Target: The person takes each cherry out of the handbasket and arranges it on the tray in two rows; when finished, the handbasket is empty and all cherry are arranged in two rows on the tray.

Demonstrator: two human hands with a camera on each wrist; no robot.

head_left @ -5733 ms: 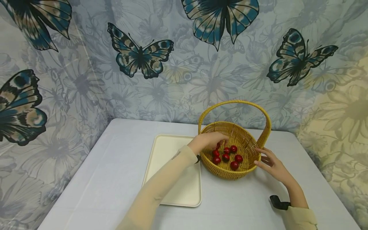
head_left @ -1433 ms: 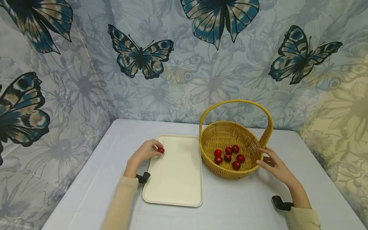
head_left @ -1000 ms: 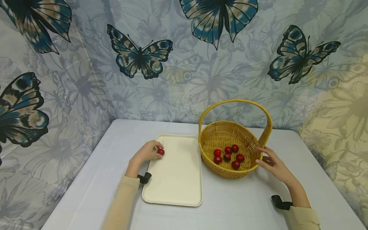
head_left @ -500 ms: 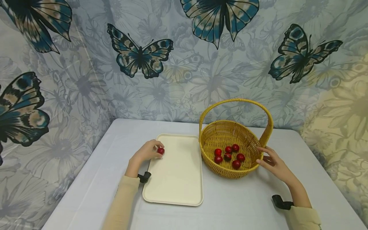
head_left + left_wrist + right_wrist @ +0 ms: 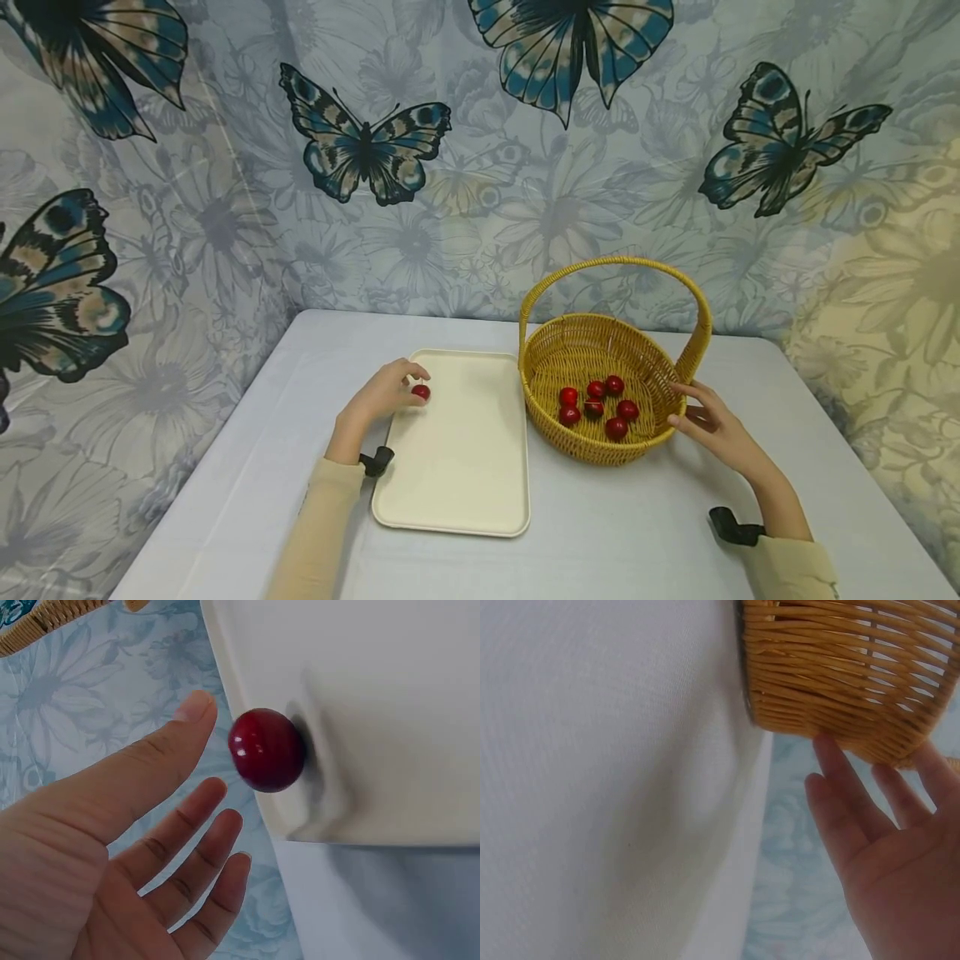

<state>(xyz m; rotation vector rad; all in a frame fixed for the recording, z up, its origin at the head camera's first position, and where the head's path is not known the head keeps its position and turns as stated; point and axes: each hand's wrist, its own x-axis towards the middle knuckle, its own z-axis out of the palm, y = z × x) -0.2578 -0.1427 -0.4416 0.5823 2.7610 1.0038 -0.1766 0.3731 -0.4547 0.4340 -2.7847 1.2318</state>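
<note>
A dark red cherry [image 5: 421, 391] lies at the far left corner of the cream tray [image 5: 457, 467]. My left hand [image 5: 388, 388] is beside it. In the left wrist view, the thumb and spread fingers stand apart from the cherry [image 5: 267, 750], with a gap all along. Several more cherries [image 5: 617, 429] rest in the yellow wicker basket [image 5: 577, 450] to the right of the tray. My right hand [image 5: 714, 427] touches the basket's right rim with loosely extended fingers. From the right wrist view, those fingertips meet the basket's woven side [image 5: 840, 675] from outside.
The basket's tall arched handle [image 5: 618, 260] rises above the bowl. Tray and basket stand close together on a white-covered table [image 5: 600, 533]. Behind and beside the table hangs butterfly-printed cloth [image 5: 487, 208].
My left hand carried a cherry from the basket to the tray's far left corner, then spread its fingers and let it go. My right hand stayed at the basket rim.
</note>
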